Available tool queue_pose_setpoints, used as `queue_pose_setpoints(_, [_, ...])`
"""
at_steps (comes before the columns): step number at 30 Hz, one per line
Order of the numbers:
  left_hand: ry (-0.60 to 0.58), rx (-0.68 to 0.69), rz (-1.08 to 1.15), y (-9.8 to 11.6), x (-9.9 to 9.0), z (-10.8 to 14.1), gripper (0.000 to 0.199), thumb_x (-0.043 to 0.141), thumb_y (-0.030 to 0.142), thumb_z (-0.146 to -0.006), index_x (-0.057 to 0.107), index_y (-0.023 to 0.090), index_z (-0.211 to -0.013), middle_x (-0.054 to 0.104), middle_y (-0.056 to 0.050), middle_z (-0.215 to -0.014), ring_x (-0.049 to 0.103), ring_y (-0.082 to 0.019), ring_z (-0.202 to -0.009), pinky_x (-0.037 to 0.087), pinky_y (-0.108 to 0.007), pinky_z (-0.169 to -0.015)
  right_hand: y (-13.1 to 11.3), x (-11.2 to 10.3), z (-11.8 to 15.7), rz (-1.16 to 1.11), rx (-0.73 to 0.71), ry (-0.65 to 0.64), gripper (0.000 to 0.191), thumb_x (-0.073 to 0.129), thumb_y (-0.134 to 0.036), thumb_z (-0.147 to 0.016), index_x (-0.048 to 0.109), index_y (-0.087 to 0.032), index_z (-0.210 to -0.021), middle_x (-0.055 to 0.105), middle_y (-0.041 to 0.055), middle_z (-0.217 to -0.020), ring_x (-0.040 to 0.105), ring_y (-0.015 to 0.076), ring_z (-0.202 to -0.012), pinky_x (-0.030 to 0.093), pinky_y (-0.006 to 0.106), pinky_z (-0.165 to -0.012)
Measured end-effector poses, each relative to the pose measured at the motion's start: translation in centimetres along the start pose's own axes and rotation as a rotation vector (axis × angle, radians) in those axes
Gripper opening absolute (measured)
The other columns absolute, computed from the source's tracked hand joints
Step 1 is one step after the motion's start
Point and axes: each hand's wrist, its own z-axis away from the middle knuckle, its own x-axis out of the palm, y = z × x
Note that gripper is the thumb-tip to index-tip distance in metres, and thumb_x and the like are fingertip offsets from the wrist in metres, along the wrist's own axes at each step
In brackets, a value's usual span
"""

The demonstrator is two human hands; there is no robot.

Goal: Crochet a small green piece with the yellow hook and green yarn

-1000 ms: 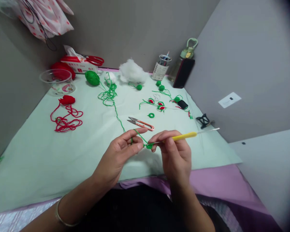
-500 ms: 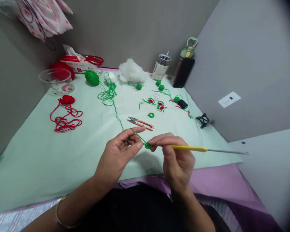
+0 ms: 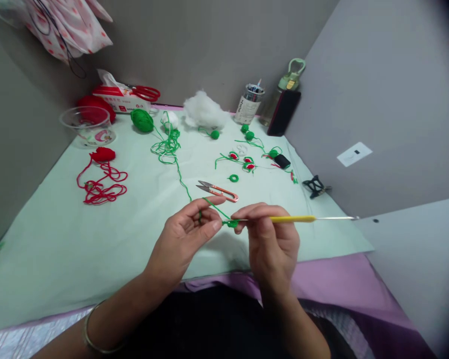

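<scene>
My right hand (image 3: pixel 273 239) is closed around a crochet hook (image 3: pixel 294 219) with a yellow handle; its bare metal end points right. The hook's other tip meets a small green crochet piece (image 3: pixel 232 224) between the hands. My left hand (image 3: pixel 189 232) pinches the edge of that piece with thumb and fingers, its index finger stretched out under the green yarn (image 3: pixel 216 207). From there the strand runs back over the table to a loose tangle (image 3: pixel 167 147) and a green yarn ball (image 3: pixel 142 120). Orange thread snips (image 3: pixel 219 190) lie just beyond my left fingertips.
A green ring (image 3: pixel 233 178) and small red-and-green pieces (image 3: pixel 248 164) lie behind the snips. Red yarn (image 3: pixel 105 187) and a clear tub (image 3: pixel 88 127) are at left. White stuffing (image 3: pixel 205 110), a pen cup (image 3: pixel 249 104), a bottle (image 3: pixel 290 82) and a phone (image 3: pixel 284 113) stand along the back.
The crochet hook has swung from sloping down at its right end to nearly level, and shifted slightly left with my right hand. The green piece has moved a little right. My left hand barely moved.
</scene>
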Motion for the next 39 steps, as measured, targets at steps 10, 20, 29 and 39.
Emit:
queue_pose_setpoints(10, [-0.007, 0.004, -0.006, 0.1, 0.0, 0.0, 0.03, 0.074, 0.029, -0.091, 0.076, 0.036, -0.12, 0.065, 0.004, -0.087, 0.057, -0.008, -0.084, 0.045, -0.017, -0.082, 0.0, -0.3, 0.0, -0.052, 0.083, -0.02, 0.021, 0.051, -0.024, -0.105, 0.071, -0.023, -0.098, 0.073, 0.0012, -0.091, 0.066, 0.0124, -0.076, 0.053, 0.027, -0.069])
queue_pose_setpoints(20, [0.031, 0.036, -0.082, 0.1, -0.1, -0.1, 0.026, 0.074, 0.025, -0.09, 0.077, 0.031, -0.115, 0.069, 0.002, -0.085, 0.06, -0.012, -0.084, 0.045, -0.022, -0.082, -0.2, -0.2, 0.0, 0.17, -0.138, -0.049, 0.021, 0.051, -0.017, -0.102, 0.071, -0.022, -0.101, 0.073, 0.0043, -0.091, 0.065, 0.0165, -0.078, 0.055, 0.033, -0.067])
queue_pose_setpoints(29, [0.027, -0.003, -0.062, -0.2, -0.2, -0.5, 0.03, 0.079, 0.023, -0.086, 0.076, 0.029, -0.115, 0.068, 0.003, -0.083, 0.061, -0.012, -0.082, 0.045, -0.022, -0.08, -0.3, -0.9, 0.7, 0.546, -0.403, -0.191, 0.025, 0.055, -0.012, -0.098, 0.069, -0.024, -0.115, 0.075, 0.007, -0.104, 0.071, 0.0198, -0.092, 0.06, 0.036, -0.075])
queue_pose_setpoints(39, [-0.085, -0.334, 0.414, 0.9, 0.1, -0.5, 0.044, 0.082, 0.025, -0.081, 0.074, 0.022, -0.124, 0.065, -0.001, -0.082, 0.059, -0.011, -0.08, 0.048, -0.024, -0.085, -0.3, -0.7, 1.1, 0.678, -0.424, -0.147, 0.035, 0.062, -0.011, -0.093, 0.072, -0.031, -0.12, 0.072, 0.0057, -0.109, 0.07, 0.0224, -0.095, 0.062, 0.038, -0.076])
